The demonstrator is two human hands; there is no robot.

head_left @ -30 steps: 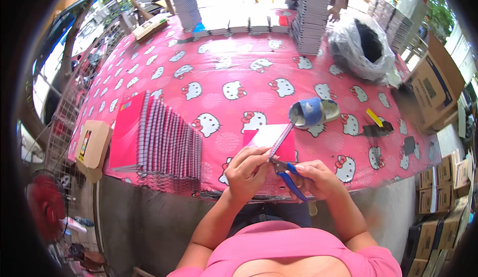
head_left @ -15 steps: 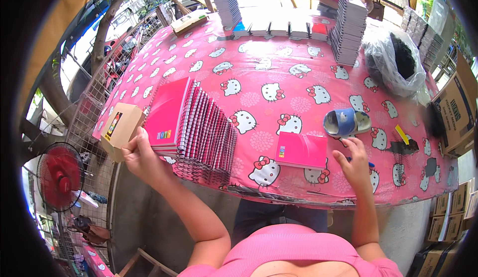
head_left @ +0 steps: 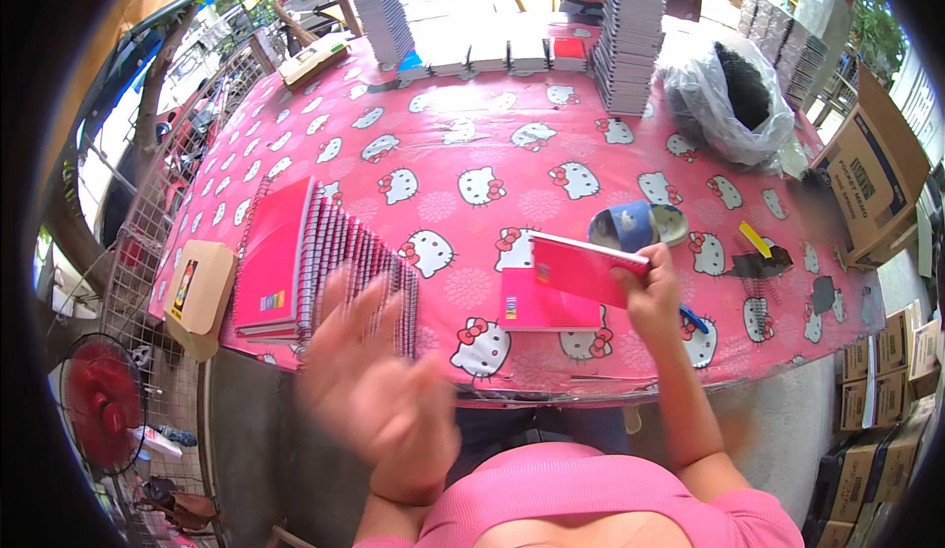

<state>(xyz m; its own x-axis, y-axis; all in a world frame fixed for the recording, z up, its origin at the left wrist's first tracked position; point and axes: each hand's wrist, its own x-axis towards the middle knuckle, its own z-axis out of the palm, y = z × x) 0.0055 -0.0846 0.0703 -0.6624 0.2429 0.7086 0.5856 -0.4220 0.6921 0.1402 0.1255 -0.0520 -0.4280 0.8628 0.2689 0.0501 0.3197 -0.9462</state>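
Between the thumb and fingers of my right hand (head_left: 654,300) is a thin pink notebook (head_left: 583,268), gripped at its right end and tilted up. Beneath it another pink notebook (head_left: 536,314) lies flat on the table, partly covered by the raised one. My left hand (head_left: 379,390), smeared by motion, is in the air with its fingers apart and nothing in it. Behind that hand stands a fanned stack of pink spiral notebooks (head_left: 281,238) at the table's left.
Beyond the raised notebook lies a blue patterned round item (head_left: 630,223). A blue pen (head_left: 694,320) rests right of my right hand. Farther back are a tall notebook stack (head_left: 628,51) and a plastic bag (head_left: 704,105). Cardboard boxes (head_left: 866,179) border the right side; a small carton (head_left: 200,287), the left.
My left hand has left the stack and swung toward my body. My right hand, empty before, now holds a pink notebook above the flat one. The view has shifted slightly right.
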